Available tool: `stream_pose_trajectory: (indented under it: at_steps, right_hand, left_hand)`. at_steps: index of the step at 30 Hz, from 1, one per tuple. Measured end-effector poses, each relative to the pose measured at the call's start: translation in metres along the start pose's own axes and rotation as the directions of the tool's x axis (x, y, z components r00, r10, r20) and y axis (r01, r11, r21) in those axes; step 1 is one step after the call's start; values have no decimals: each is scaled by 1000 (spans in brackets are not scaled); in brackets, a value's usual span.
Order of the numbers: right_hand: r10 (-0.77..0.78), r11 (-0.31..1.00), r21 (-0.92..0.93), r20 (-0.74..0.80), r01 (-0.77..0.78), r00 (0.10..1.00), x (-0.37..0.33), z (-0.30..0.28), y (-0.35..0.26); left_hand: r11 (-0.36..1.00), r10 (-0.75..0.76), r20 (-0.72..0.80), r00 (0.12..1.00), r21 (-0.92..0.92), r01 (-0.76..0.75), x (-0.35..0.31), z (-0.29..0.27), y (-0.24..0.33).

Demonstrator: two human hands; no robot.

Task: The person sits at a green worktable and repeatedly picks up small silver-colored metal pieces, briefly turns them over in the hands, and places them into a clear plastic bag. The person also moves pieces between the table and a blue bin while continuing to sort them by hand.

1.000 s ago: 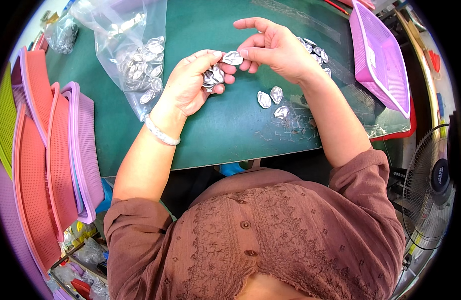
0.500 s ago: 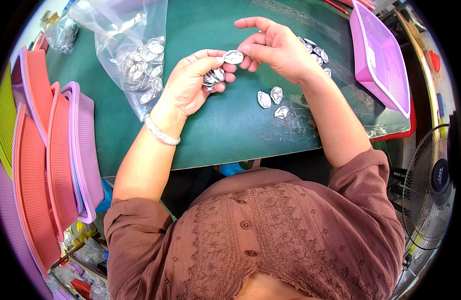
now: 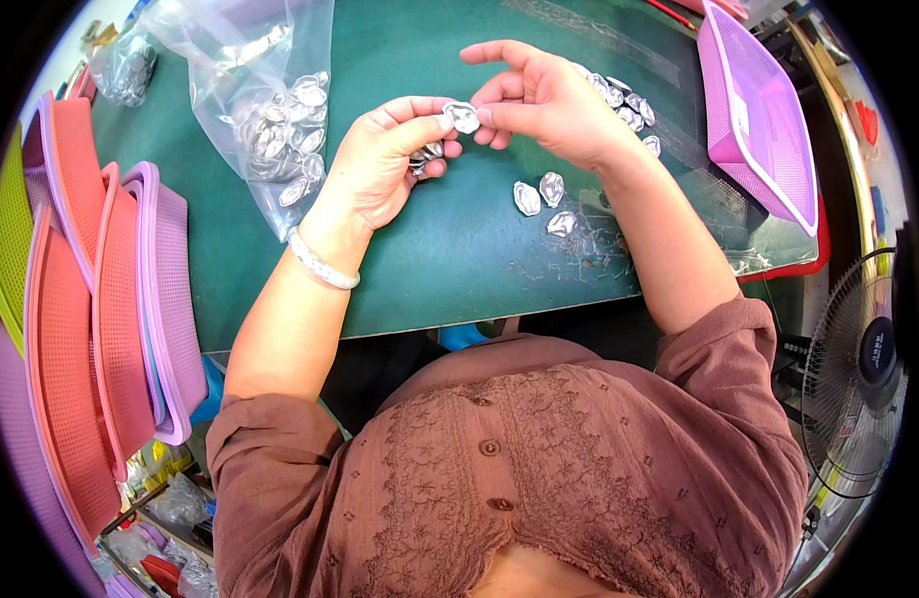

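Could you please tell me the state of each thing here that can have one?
Left hand: closed on raised piece and other pieces
Right hand: pinching raised piece's right edge
Raised piece: held up off table
Three pieces: lying loose on table
Clear bag: holds bagged pieces; open or shut, cannot tell
Left baskets: stacked
Sleeves: rolled up
Fan: cannot tell whether running

We spot pale lettering on the dark fan hub [image 3: 877,352], too small for us to read, and there's a white label [image 3: 742,114] on the purple basket [image 3: 731,151], also illegible.
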State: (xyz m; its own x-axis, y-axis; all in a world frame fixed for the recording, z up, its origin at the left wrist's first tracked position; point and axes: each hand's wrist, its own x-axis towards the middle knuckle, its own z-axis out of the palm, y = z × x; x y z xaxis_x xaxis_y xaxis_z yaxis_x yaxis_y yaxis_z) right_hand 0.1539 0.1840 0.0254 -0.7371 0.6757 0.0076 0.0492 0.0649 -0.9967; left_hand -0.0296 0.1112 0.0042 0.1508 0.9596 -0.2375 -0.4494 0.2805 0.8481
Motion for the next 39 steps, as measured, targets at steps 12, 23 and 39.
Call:
stream_pose_trajectory:
  at_steps: [12,23,39]
  right_hand:
    - [3,999,-42,11,-3,1000,0,1,0]
    - [-7,999,-38,23,8,1000,0,3,0]
    - [-20,1000,-17,47,21,999,-1,4,-1]
  left_hand:
    - [998,38,-18,999,48,-37,0,0,-1]
    - [999,21,-17,1000,28,-21,0,0,-1]
    - [1000,20,-22,1000,7,-20,0,-1,-1]
